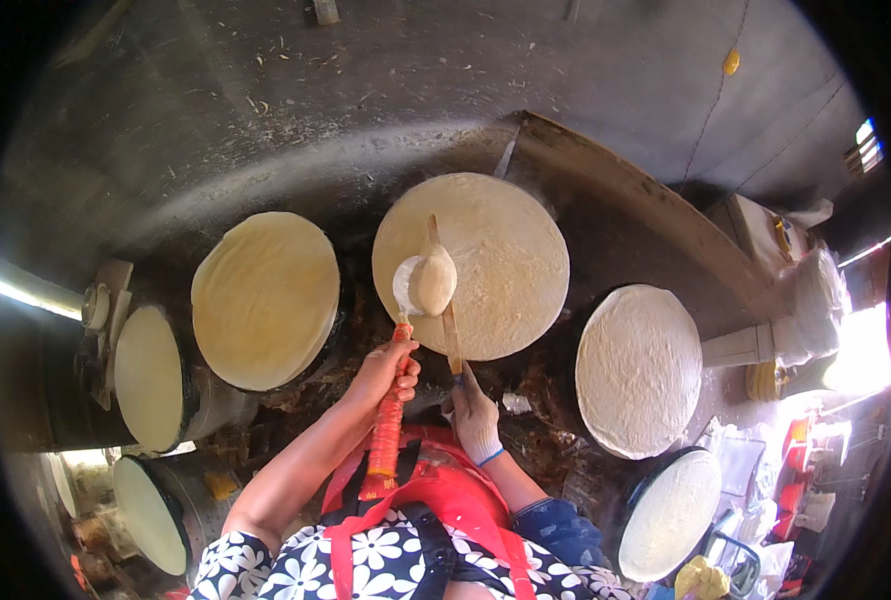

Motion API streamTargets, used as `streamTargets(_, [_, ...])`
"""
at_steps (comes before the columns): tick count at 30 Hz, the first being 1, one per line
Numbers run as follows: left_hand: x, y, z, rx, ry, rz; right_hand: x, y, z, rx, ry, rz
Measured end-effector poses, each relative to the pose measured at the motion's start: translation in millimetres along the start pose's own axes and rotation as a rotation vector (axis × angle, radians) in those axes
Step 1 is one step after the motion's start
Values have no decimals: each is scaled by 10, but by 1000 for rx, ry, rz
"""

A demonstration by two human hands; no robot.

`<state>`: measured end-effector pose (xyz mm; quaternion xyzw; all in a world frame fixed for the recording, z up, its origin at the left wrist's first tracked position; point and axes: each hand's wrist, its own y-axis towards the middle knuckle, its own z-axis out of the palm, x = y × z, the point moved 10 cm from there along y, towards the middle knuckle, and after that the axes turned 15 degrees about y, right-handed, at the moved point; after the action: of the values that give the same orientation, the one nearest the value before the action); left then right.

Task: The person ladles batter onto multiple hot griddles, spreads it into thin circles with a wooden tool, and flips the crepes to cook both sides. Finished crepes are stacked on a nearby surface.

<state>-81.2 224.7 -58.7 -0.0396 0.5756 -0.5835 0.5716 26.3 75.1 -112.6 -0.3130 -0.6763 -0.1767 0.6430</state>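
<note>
My left hand point(391, 370) grips the red-wrapped handle of a tool whose white rounded head point(406, 283) is over the central round griddle, which is coated with pale batter point(506, 240). My right hand point(473, 410), in a light glove, is closed on a flat wooden stick point(452, 340) that reaches up across the same griddle. A rounded cream-coloured lump point(434, 282) sits on the stick, against the white head; whether it is dough or part of a tool I cannot tell. A red apron point(426, 460) is below my hands.
More round griddles with pale sheets stand left point(264, 300), far left point(146, 375), lower left point(151, 515), right point(638, 370) and lower right point(669, 515). A dark curved wall point(366, 80) with a slanting ledge point(636, 190) rises behind. Assorted bundles and bags point(811, 290) sit at the right.
</note>
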Motion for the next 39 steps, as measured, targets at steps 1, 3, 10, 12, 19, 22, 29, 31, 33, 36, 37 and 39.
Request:
streamTargets(1, [-52,-59,1,32,-20,33,253,-3,-42,3,-90,-61])
streamTargets(3, [-246,-409,-4,-34,-48,114,593,-59,-141,2,-267,-175])
streamTargets(10, [-433,-563,-12,388,-624,40,1052,255,-514,-102,-806,-120])
streamTargets(12, [-516,-819,106,517,-861,-29,875,368,-625,-195,-801,-28])
streamTargets(19, [-488,-1402,-196,599,-1126,-127,201,-111,116,178,-1185,-103])
streamTargets(22, [-496,-1680,-527,596,-1165,-111,277,-57,156,48,-741,-16])
streamTargets(29, [-530,-2212,-1647,483,-1111,8,455,299,1403,-114,-147,-3])
streamTargets(31, [-512,-2355,-1998,464,-1109,60,648,356,1837,-130,-127,21])
streamTargets(33, [-459,-2478,-2352,419,-1104,81,674,462,2158,-227,-233,33])
streamTargets(36, [-411,-2654,-2799,353,-1085,119,535,664,2437,-325,-163,65])
streamTargets(37, [-415,-2716,-2914,356,-1098,128,566,722,2483,-352,-183,57])
streamTargets(39, [-421,-2841,-3123,365,-1120,153,737,844,2546,-401,-226,47])
